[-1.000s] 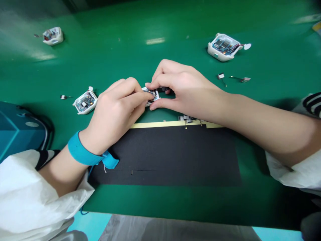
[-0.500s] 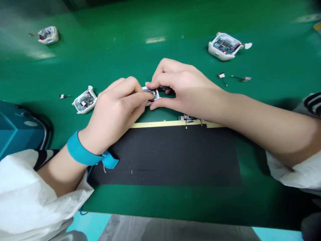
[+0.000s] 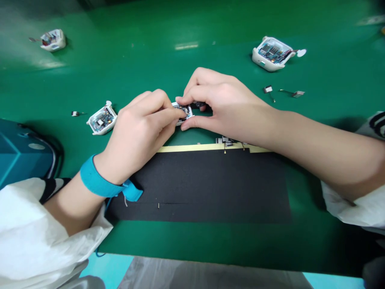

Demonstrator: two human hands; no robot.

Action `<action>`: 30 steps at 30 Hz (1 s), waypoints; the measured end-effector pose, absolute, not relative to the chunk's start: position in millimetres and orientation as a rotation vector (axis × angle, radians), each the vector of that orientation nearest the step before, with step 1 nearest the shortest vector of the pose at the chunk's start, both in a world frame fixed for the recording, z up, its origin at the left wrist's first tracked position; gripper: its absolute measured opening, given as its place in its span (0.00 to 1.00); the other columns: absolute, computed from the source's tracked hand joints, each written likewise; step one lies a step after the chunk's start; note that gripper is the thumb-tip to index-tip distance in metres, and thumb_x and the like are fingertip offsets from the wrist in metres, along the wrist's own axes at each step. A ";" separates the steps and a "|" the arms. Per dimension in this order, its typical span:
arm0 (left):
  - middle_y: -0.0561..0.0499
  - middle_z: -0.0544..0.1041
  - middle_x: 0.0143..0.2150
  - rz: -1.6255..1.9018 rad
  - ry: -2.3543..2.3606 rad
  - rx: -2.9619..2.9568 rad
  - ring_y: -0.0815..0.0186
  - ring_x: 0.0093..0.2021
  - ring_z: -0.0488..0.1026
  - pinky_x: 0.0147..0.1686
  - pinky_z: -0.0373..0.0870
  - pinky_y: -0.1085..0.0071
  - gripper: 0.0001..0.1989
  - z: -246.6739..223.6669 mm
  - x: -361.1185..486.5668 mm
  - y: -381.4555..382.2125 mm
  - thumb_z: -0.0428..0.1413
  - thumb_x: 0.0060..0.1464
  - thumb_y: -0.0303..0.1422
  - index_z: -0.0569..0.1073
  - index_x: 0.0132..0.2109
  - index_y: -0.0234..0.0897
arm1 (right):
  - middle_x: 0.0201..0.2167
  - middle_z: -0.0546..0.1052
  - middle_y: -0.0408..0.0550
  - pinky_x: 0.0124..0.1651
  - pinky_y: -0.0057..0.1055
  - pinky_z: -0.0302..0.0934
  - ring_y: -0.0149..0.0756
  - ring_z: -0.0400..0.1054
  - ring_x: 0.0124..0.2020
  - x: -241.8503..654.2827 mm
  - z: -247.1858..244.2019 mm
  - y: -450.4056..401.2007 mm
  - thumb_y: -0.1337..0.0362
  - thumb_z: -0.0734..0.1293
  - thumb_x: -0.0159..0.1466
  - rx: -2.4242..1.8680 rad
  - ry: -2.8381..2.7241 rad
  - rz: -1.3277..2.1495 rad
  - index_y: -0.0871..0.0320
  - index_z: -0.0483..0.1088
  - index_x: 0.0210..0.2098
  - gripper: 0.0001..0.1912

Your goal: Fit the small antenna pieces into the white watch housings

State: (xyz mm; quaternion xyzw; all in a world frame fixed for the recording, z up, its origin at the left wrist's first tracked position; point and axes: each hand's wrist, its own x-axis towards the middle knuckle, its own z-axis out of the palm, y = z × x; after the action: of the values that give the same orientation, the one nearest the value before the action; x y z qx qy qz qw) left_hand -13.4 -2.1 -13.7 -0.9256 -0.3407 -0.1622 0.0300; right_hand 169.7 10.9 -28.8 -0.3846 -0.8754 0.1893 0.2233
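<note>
An open white smartwatch case (image 3: 185,109) with a circuit board inside sits between my two hands, above the black mat. My right hand (image 3: 222,98) grips its right side, index finger on the far edge and thumb on the near edge. With bent fingers, my left hand (image 3: 144,120) takes hold of its left side, and one fingertip presses on the board. The left fingers cover much of the case. A small dark piece (image 3: 199,104) shows under the right fingers; I cannot tell what it is. A teal strap (image 3: 98,178) circles my left wrist.
More open watch cases lie at the left (image 3: 102,120), far left (image 3: 53,40) and far right (image 3: 272,54). Small parts with leads (image 3: 267,89) rest at right; several others lie along the mat's yellow edge (image 3: 192,148). A teal box (image 3: 24,152) stands at left.
My hands keep the same hold on the watch case, with scarcely any finger movement. The whole view has shifted slightly.
</note>
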 end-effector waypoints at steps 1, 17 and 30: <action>0.55 0.66 0.30 -0.496 -1.063 -2.857 0.71 0.31 0.63 0.28 0.61 0.74 0.09 -13.4 -13.1 -2.3 0.45 0.57 0.33 0.69 0.37 0.40 | 0.35 0.64 0.45 0.37 0.29 0.59 0.31 0.61 0.35 169.8 -28.2 10.6 0.57 0.65 0.54 -1.062 -2.428 0.520 0.60 0.66 0.36 0.14; 0.49 0.68 0.30 -0.508 -1.005 -2.934 0.68 0.31 0.62 0.32 0.63 0.73 0.10 -13.4 -13.6 -3.8 0.45 0.55 0.28 0.71 0.37 0.34 | 0.35 0.62 0.50 0.40 0.37 0.58 0.36 0.59 0.37 204.9 -18.6 4.4 0.64 0.55 0.62 -1.165 -2.410 0.285 0.57 0.67 0.41 0.12; 0.49 0.67 0.30 -0.569 -0.958 -2.862 0.68 0.29 0.60 0.31 0.62 0.74 0.10 -17.9 -14.9 -4.3 0.45 0.54 0.25 0.71 0.35 0.33 | 0.25 0.72 0.43 0.30 0.28 0.66 0.31 0.68 0.28 195.8 -11.8 -3.2 0.70 0.69 0.49 -1.087 -1.833 0.759 0.57 0.68 0.24 0.05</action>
State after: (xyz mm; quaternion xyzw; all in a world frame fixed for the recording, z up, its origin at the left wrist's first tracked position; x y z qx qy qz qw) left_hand -14.9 -4.3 -17.9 -0.9313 -0.3117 -0.1852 0.0351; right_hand 195.8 -3.2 -11.8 -0.4348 -0.7331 0.3036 0.4259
